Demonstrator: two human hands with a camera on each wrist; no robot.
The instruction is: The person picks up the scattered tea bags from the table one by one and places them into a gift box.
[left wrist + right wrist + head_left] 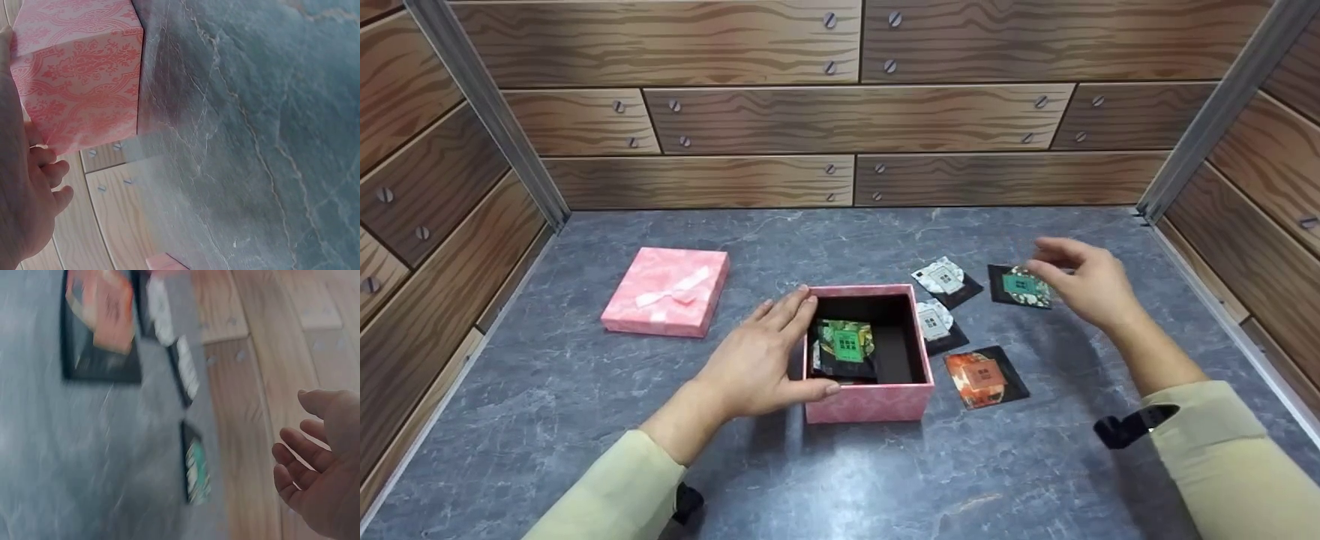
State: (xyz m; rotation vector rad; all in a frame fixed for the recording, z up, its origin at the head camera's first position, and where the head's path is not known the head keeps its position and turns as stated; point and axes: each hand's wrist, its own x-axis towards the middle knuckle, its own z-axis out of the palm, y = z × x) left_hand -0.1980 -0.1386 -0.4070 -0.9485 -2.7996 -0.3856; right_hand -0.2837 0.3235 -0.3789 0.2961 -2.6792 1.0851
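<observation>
My left hand [757,360] rests on a pink patterned box [870,405], its fingers along the left side and its thumb across the front rim. Inside the uncovered box lies a black packet with a green label [846,341]; what is under it is mostly hidden. In the left wrist view, fingertips touch the pink box [84,84]. My right hand [1087,281] hovers beside and partly in front of a black packet with a teal label [1018,285]. In the right wrist view, the right hand [323,455] is apart from the packets, with nothing in its loosely bent fingers.
A pink lid with a bow [666,289] lies to the left. Right of the box are two packets with white labels, one farther back [946,281] and one against the box [939,326], and an orange packet [986,376]. Wood-patterned walls [750,120] enclose the marbled tabletop [840,487].
</observation>
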